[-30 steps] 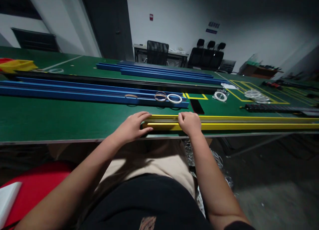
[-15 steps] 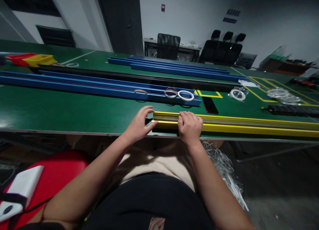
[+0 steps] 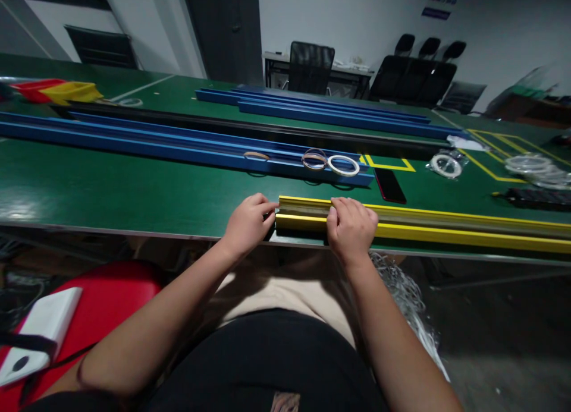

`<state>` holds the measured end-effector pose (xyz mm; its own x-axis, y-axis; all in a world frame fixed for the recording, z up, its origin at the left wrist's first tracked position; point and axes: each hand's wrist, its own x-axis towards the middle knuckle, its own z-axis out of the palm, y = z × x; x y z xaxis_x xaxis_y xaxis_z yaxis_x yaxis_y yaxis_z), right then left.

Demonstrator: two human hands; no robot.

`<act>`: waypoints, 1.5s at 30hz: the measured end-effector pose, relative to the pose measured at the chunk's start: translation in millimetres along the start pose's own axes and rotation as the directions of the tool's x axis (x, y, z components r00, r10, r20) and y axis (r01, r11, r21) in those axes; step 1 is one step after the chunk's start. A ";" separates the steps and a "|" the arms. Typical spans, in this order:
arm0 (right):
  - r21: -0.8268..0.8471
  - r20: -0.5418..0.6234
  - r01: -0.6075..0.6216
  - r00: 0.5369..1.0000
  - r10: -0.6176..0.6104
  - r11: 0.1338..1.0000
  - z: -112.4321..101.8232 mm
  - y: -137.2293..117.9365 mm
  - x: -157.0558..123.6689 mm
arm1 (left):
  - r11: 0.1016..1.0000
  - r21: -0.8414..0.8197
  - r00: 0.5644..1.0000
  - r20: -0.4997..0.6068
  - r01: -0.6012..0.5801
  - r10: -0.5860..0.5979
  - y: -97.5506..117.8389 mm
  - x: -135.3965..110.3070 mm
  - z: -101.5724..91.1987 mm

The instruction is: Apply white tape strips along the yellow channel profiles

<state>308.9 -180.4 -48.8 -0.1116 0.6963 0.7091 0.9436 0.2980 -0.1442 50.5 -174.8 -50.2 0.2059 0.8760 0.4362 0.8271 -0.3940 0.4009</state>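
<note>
A long yellow channel profile (image 3: 446, 225) lies along the front edge of the green table, its open groove facing up. My right hand (image 3: 352, 227) is closed over it a little way in from its left end, fingers on the far wall and thumb on the near side. At that left end is my left hand (image 3: 250, 223), with thumb and fingers drawn together and the fingertips at the end face. Whatever the left fingers hold, if anything, is hidden.
Blue profiles (image 3: 134, 141) lie behind, with tape rolls (image 3: 343, 165) on one end. A phone (image 3: 390, 186), bagged rolls (image 3: 446, 165) and a black strip-shaped object (image 3: 539, 197) are to the right. Red and yellow bins (image 3: 74, 93) stand far left. A red stool (image 3: 111, 299) is below left.
My left fingers have closed from a wider spread at the channel's end. My right hand keeps its hold on the channel. The whole view has shifted slightly.
</note>
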 end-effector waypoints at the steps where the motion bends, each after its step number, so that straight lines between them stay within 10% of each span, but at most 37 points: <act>1: -0.001 -0.002 0.002 1.000 -0.002 1.000 0.2 0.0 -0.1 | 0.999 0.030 1.000 0.007 -0.020 0.020 0.3 -0.4 0.0; 18: -0.019 0.009 0.002 1.000 -0.002 1.000 0.5 -0.5 0.7 | 0.974 0.195 0.983 0.166 -0.115 0.083 6.6 -1.4 -2.4; 45: -0.023 0.020 0.002 1.000 -0.001 1.000 0.4 -1.0 1.1 | 0.992 0.103 0.991 0.120 -0.074 0.062 5.5 0.4 -1.5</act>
<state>307.7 -179.7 -48.2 -0.1191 0.7088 0.6953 0.9502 0.2845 -0.1273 54.4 -177.0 -46.6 0.3178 0.8770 0.3603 0.8589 -0.4273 0.2822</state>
